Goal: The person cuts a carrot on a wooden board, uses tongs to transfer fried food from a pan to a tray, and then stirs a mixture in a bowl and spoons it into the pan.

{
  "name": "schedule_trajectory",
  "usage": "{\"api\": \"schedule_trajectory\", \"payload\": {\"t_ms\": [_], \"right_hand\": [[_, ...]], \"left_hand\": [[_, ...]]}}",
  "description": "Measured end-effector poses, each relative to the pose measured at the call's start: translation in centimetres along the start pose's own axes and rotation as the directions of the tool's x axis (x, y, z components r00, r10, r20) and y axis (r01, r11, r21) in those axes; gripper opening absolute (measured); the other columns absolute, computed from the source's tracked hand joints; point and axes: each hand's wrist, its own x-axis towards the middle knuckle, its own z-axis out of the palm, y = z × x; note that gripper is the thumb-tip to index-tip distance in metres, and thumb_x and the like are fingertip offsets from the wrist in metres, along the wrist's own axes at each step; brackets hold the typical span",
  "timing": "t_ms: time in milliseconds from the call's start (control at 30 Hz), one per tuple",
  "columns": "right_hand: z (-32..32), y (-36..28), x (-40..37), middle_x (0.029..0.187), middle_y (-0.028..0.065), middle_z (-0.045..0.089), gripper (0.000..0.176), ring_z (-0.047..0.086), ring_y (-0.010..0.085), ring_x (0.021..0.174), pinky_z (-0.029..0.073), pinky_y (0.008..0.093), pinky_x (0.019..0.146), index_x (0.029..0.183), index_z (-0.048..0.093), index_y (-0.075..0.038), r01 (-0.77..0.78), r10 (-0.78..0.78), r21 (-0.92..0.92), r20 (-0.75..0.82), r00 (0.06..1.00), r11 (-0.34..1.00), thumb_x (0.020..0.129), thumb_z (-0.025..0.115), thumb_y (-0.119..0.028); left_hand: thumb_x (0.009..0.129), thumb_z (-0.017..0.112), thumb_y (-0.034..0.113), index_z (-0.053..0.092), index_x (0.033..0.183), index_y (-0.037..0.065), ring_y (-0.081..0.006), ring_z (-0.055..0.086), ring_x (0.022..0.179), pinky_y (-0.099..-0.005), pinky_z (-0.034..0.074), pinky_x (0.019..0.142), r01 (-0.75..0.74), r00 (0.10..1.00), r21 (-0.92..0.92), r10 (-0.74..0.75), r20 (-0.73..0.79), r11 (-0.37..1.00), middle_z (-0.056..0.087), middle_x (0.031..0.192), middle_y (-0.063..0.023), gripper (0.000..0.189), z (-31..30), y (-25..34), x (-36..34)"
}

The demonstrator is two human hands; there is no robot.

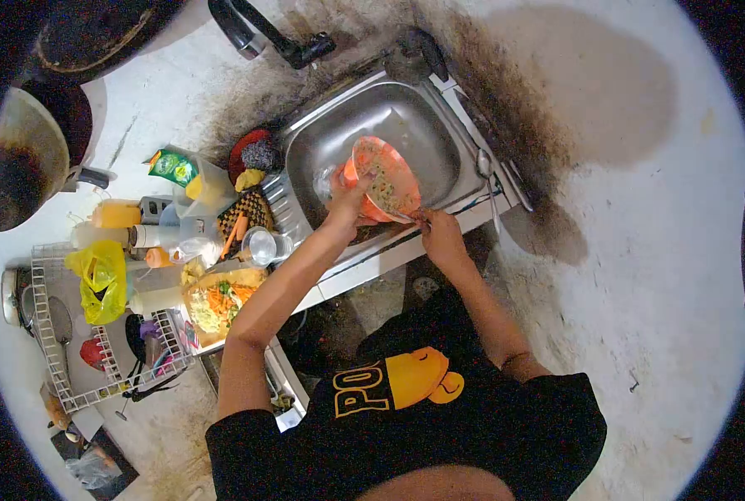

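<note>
An orange bowl [358, 171] is tilted over the steel sink [422, 125], with a wet mixture with greenish bits [387, 185] inside it. My left hand [350, 200] grips the bowl by its near left side, thumb over the rim. At the bowl's near right edge, the fingers of my right hand [441, 236] are closed in a pinch. Something thin shows beside those fingertips, too small to tell whether it is a utensil's handle or part of the rim.
A black faucet [305, 52] reaches over the counter at the back. A spoon [485, 171] lies on the sink's right edge. To the left stand bottles [115, 214], clear cups [260, 244], a tray of chopped vegetables [222, 305] and a white wire rack [51, 351].
</note>
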Motion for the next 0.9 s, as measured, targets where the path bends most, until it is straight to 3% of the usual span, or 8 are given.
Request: {"api": "schedule_trajectory", "payload": {"t_ms": [133,267,333,533,567,633,833,900], "right_hand": [[0.1,0.0,-0.1,0.080,0.0258,0.063,0.021,0.062,0.0419,0.078,0.049,0.0499,0.071,0.096,0.069,-0.004,-0.041,0.040,0.019,0.011,0.999,0.999,0.082,0.053,-0.004],[1.4,1.5,-0.2,0.079,0.0262,0.063,0.020,0.062,0.0426,0.077,0.049,0.0504,0.071,0.094,0.069,-0.002,-0.031,0.031,0.034,0.007,0.999,0.999,0.082,0.054,-0.006],[1.4,1.4,-0.3,0.078,0.0263,0.063,0.019,0.062,0.0428,0.077,0.049,0.0507,0.070,0.094,0.069,-0.002,-0.012,0.014,0.075,-0.020,1.000,0.997,0.083,0.054,-0.006],[0.8,0.9,-0.6,0.079,0.0256,0.063,0.022,0.063,0.0424,0.076,0.050,0.0506,0.071,0.097,0.069,-0.003,-0.025,0.025,0.002,0.046,0.999,1.000,0.082,0.053,-0.004],[0.3,0.5,-0.8,0.079,0.0254,0.063,0.023,0.063,0.0421,0.076,0.050,0.0504,0.072,0.097,0.069,-0.004,-0.013,0.012,0.014,0.046,0.999,1.000,0.081,0.053,-0.003],[-0.1,0.0,-1.1,0.080,0.0253,0.063,0.023,0.063,0.0419,0.077,0.050,0.0502,0.072,0.097,0.069,-0.004,-0.001,0.000,0.027,0.046,0.999,1.000,0.081,0.053,-0.002],[0.4,0.5,-1.6,0.086,0.0241,0.064,0.017,0.061,0.0408,0.084,0.048,0.0472,0.075,0.096,0.067,0.001,-0.063,0.070,-0.060,0.123,0.990,0.996,0.081,0.061,-0.004],[-0.2,0.0,-2.1,0.085,0.0237,0.064,0.019,0.062,0.0399,0.083,0.048,0.0480,0.074,0.097,0.065,0.001,0.059,-0.059,0.000,0.043,0.997,0.998,0.081,0.062,-0.007]], "left_hand": [[0.079,0.069,0.043,0.014,0.140,0.025,-0.0432,0.047,0.117,-0.0623,0.054,0.070,-0.005,1.000,0.022,0.005,-0.009,1.000,0.031,0.140,-0.0143,0.083,-0.1,-0.6,0.7],[0.080,0.068,0.041,0.014,0.140,0.026,-0.0437,0.047,0.117,-0.0629,0.054,0.070,-0.013,1.000,-0.019,0.013,0.008,1.000,0.032,0.140,-0.0142,0.082,0.1,-0.3,-0.1],[0.074,0.071,0.054,0.011,0.142,0.021,-0.0402,0.049,0.116,-0.0531,0.056,0.067,-0.029,0.998,0.002,0.029,0.047,1.000,0.031,0.141,-0.0169,0.096,0.0,0.2,-0.7],[0.075,0.070,0.056,0.013,0.141,0.022,-0.0390,0.054,0.108,-0.0478,0.058,0.060,-0.041,0.998,0.025,0.040,0.038,0.999,0.032,0.140,-0.0175,0.094,-0.4,-0.7,-0.4],[0.075,0.070,0.056,0.013,0.141,0.022,-0.0390,0.054,0.108,-0.0478,0.058,0.060,-0.043,0.998,0.025,0.042,0.037,0.999,0.032,0.140,-0.0175,0.094,-0.4,-0.8,-0.3],[0.079,0.069,0.046,0.012,0.140,0.028,-0.0445,0.047,0.117,-0.0648,0.052,0.069,0.023,0.999,0.022,-0.022,-0.024,1.000,0.031,0.142,-0.0141,0.086,-0.4,-0.8,-0.2],[0.079,0.068,0.047,0.013,0.140,0.029,-0.0443,0.046,0.119,-0.0627,0.052,0.074,0.032,0.999,0.004,-0.032,-0.014,0.999,0.032,0.142,-0.0127,0.084,-0.2,-0.7,-2.1],[0.080,0.066,0.048,0.014,0.140,0.027,-0.0414,0.050,0.116,-0.0584,0.055,0.072,0.023,0.999,-0.054,-0.022,0.026,0.998,0.035,0.139,-0.0144,0.082,-0.6,-0.7,-3.4]]}}
